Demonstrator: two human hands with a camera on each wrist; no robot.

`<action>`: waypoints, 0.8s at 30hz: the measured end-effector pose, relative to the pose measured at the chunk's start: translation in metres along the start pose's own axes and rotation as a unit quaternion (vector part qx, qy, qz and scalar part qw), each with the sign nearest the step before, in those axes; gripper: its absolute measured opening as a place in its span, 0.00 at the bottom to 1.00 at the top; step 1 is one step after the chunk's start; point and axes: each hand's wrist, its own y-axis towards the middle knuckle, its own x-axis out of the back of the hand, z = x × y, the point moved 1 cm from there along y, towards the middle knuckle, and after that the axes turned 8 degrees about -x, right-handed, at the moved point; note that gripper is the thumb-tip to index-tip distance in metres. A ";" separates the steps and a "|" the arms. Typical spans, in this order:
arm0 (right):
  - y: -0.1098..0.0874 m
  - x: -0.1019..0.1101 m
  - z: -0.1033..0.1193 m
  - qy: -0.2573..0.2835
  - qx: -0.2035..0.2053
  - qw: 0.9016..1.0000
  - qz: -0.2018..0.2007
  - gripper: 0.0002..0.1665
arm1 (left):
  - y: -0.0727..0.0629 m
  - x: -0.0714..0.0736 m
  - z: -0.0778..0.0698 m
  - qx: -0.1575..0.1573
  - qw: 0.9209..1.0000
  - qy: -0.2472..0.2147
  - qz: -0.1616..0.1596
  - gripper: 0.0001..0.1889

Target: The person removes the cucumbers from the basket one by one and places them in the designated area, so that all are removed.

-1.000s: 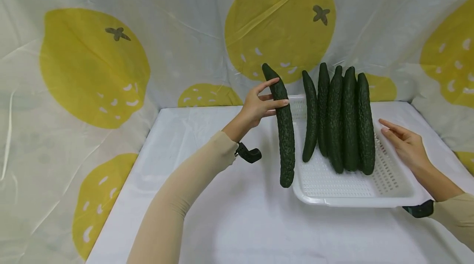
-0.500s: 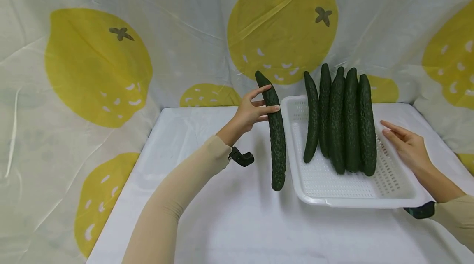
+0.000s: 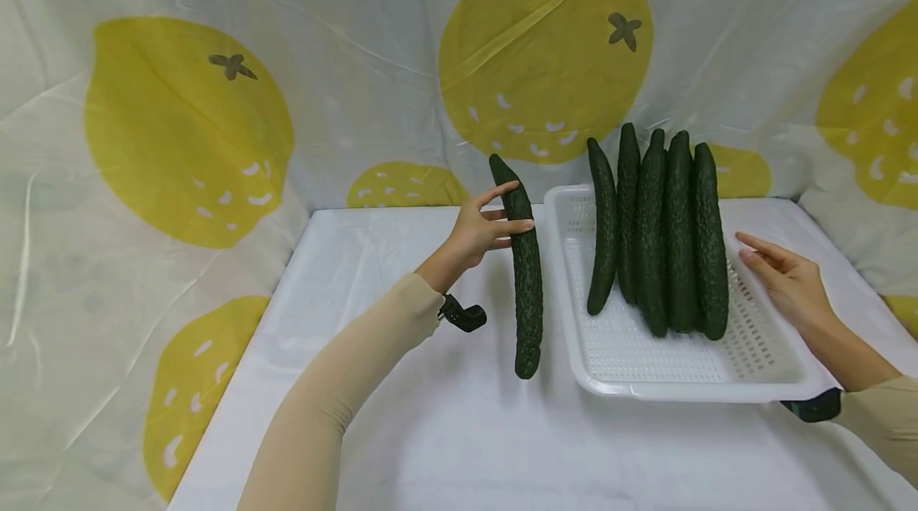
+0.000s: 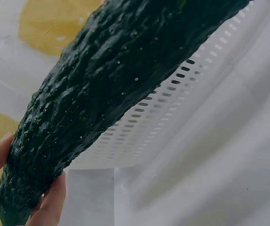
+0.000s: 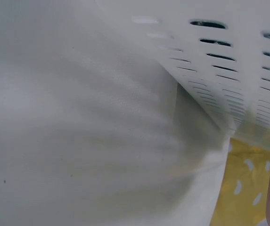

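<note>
My left hand [image 3: 476,233] holds a long dark green cucumber [image 3: 527,296] near its upper end, thumb and fingers on either side of it. The cucumber hangs nearly upright left of a white plastic basket [image 3: 667,393]. Up close in the left wrist view, its bumpy skin [image 4: 102,80] covers much of the picture. Several more cucumbers [image 3: 651,240] lie side by side in the basket. At the basket's right rim is my right hand [image 3: 789,280], its fingers fairly straight. The right wrist view shows the basket's slotted side [image 5: 224,68] and only a sliver of that hand.
A white cloth covers the table [image 3: 430,431]. Behind and at both sides hangs a white sheet [image 3: 358,96] printed with yellow lemons [image 3: 190,128]. Each wrist wears a black band, such as the left one [image 3: 464,315].
My left hand has carried the cucumber left and downward, away from the basket's left rim. My right hand and the cucumbers in the basket stay in place.
</note>
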 end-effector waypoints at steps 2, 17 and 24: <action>0.000 0.000 0.000 0.000 -0.003 1.000 0.001 0.24 | 0.000 0.001 0.004 0.006 1.000 0.005 -0.003 0.36; 0.001 0.000 0.002 -0.019 0.000 1.000 -0.004 0.24 | -0.005 0.004 0.033 0.033 0.999 0.024 -0.012 0.37; 0.002 -0.001 0.000 -0.026 -0.008 1.000 -0.003 0.24 | -0.006 0.005 0.041 0.040 0.999 0.024 -0.015 0.38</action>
